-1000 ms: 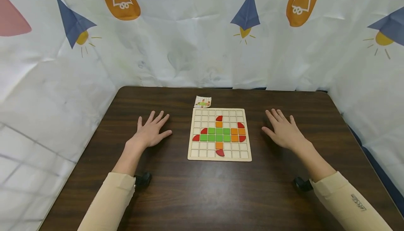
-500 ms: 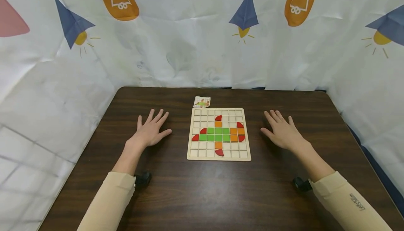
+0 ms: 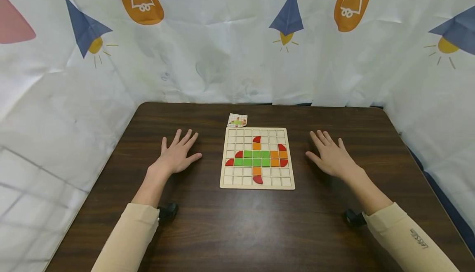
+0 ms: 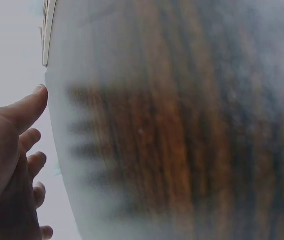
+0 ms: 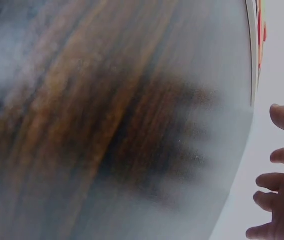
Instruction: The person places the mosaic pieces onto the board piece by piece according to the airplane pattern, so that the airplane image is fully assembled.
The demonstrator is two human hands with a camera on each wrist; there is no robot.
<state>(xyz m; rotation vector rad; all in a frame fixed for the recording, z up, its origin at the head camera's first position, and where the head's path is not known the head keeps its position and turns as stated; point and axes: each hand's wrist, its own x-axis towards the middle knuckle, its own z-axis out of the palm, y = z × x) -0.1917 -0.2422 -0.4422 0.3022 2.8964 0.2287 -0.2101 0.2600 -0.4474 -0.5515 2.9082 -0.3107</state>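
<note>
My left hand [image 3: 173,157] is left of a pale wooden grid board [image 3: 237,180], fingers spread, holding nothing. To the board's right is my right hand [image 3: 331,155], its fingers straight, thumb towards the board and nothing in its grasp. Green squares [image 3: 257,162] fill the middle of the grid, with orange squares [image 3: 274,154] and red quarter-round pieces [image 3: 257,180] around them. A small picture card [image 3: 237,120] with a similar coloured pattern lies at the board's far left corner. Both wrist views show the fingers apart, with the board's edge [image 4: 46,37] just beyond.
The dark wood-grain table [image 3: 237,230] carries the board near its middle. Behind it hangs a white cloth [image 3: 237,74] printed with lamps and bulbs, which also runs along both sides. A dark device [image 3: 168,211] sits at the left wrist, another device [image 3: 355,217] at the right.
The head view has shifted very slightly. Both hands stay in place beside the board, and the pieces and card have not moved.
</note>
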